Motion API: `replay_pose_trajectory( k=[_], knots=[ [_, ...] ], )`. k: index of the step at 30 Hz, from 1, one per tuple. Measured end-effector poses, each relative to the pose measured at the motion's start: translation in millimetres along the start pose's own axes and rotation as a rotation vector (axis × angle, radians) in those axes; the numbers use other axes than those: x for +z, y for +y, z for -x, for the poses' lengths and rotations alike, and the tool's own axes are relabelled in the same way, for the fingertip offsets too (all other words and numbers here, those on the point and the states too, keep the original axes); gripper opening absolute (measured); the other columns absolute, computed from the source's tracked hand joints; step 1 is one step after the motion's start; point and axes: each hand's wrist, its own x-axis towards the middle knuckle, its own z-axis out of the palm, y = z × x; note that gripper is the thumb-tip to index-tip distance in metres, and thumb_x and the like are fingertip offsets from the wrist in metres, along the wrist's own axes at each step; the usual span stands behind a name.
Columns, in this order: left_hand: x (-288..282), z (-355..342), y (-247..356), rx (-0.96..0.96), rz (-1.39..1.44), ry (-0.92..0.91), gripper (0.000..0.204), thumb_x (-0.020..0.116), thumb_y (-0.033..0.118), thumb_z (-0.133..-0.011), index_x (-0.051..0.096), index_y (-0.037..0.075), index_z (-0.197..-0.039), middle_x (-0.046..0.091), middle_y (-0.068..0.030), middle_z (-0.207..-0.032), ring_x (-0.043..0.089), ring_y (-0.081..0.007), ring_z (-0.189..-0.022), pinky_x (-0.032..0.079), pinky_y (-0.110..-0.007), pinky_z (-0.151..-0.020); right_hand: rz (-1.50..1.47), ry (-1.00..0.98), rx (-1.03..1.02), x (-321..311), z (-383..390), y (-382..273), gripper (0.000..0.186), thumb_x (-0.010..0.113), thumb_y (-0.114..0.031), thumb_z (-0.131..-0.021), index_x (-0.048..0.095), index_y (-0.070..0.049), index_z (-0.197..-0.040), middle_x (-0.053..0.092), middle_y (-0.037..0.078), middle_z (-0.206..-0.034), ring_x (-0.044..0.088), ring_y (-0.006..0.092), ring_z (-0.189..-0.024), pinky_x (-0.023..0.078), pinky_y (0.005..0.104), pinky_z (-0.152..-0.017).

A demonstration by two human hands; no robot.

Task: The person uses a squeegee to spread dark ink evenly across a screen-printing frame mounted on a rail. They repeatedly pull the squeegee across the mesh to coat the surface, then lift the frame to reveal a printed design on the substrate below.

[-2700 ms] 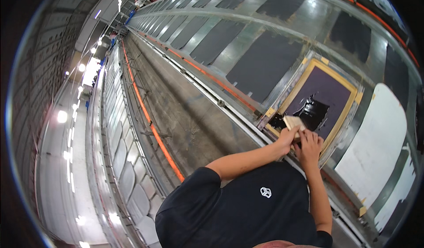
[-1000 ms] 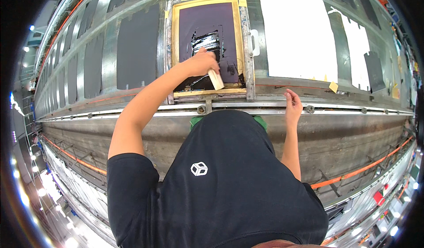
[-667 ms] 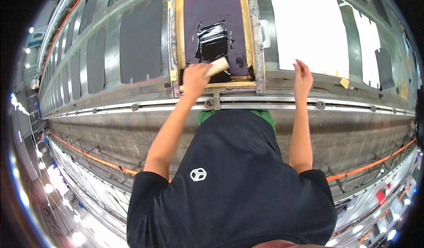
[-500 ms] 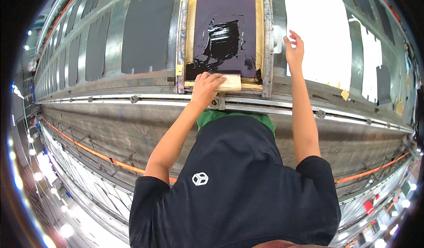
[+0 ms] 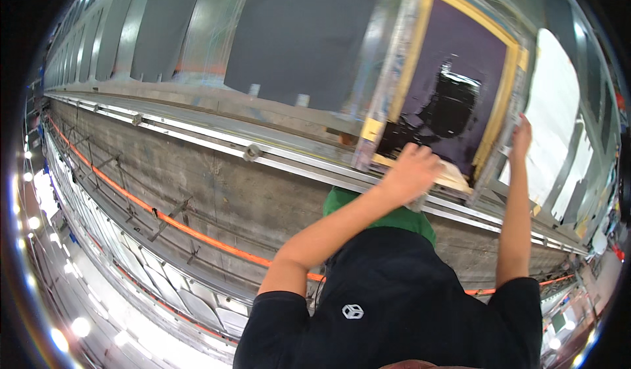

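A screen printing frame [image 5: 409, 63] with a yellowish taped border lies on the long table, ahead and to my right. Glossy black ink [image 5: 453, 106] is smeared over the middle and near left of its dark purple mesh. My left hand [image 5: 414, 172] is closed round a squeegee [image 5: 453, 177] with a pale wooden handle, resting at the frame's near end; its blade is mostly hidden. At the frame's right metal rail is my right hand [image 5: 521, 138], its fingers closed on the edge, partly blurred.
Dark grey sheets [image 5: 299, 40] lie in a row on the table to the left. White pieces [image 5: 549, 116] lie right of the frame. A metal rail [image 5: 197, 140] with knobs runs along the near table edge. An orange pipe [image 5: 210, 236] runs low behind me on the left.
The view has turned, so the frame now sits farther right and tilted. My right hand has come from open in the air to the frame's right edge. The left hand stays on the squeegee.
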Motion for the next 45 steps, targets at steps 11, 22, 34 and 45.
replay_pose_trajectory(
  k=[11, 22, 34, 45],
  knots=[
    [-8.3, -12.9, -16.4, 0.084, 0.166, 0.116, 0.018, 0.068, 0.020, -0.075, 0.071, 0.006, -0.086, 0.059, -0.0044, -0.081, 0.054, -0.0235, -0.092, 0.040, -0.039, -0.076, -0.181, 0.012, 0.488, -39.1, -0.6, -58.4, 0.032, 0.060, -0.047, -0.102, 0.066, -0.015, -0.098, 0.043, -0.006, -0.068, 0.038, 0.0071, -0.057, 0.028, 0.0245, -0.051],
    [-0.9, -13.8, -15.1, 0.073, 0.225, 0.169, 0.012, 0.068, 0.021, -0.076, 0.071, 0.009, -0.078, 0.062, -0.0051, -0.084, 0.054, -0.0246, -0.093, 0.041, -0.042, -0.081, -0.046, 0.079, 0.503, -41.8, 1.4, -72.5, 0.025, 0.064, -0.043, -0.098, 0.057, -0.019, -0.099, 0.038, -0.007, -0.068, 0.035, 0.0069, -0.057, 0.028, 0.0248, -0.052],
    [-7.5, -25.6, -9.0, -0.003, 0.041, 0.201, 0.019, 0.068, 0.023, -0.074, 0.073, 0.008, -0.082, 0.062, -0.0054, -0.081, 0.053, -0.0248, -0.090, 0.041, -0.040, -0.078, -0.127, 0.076, 0.462, -29.8, 3.5, -76.0, 0.030, 0.053, -0.039, -0.106, 0.049, -0.019, -0.083, 0.029, -0.007, -0.056, 0.025, 0.0082, -0.047, 0.021, 0.0259, -0.045],
    [48.8, -3.0, 3.9, 0.204, 0.179, 0.170, 0.026, 0.068, 0.017, -0.076, 0.069, 0.004, -0.099, 0.066, -0.0108, -0.097, 0.058, -0.0320, -0.097, 0.048, -0.045, -0.090, -0.048, -0.020, -0.041, -2.5, -1.0, -21.5, 0.032, 0.053, -0.026, -0.107, 0.071, -0.014, -0.130, 0.043, -0.010, -0.066, 0.032, 0.0036, -0.054, 0.027, 0.0239, -0.049]
  ],
)
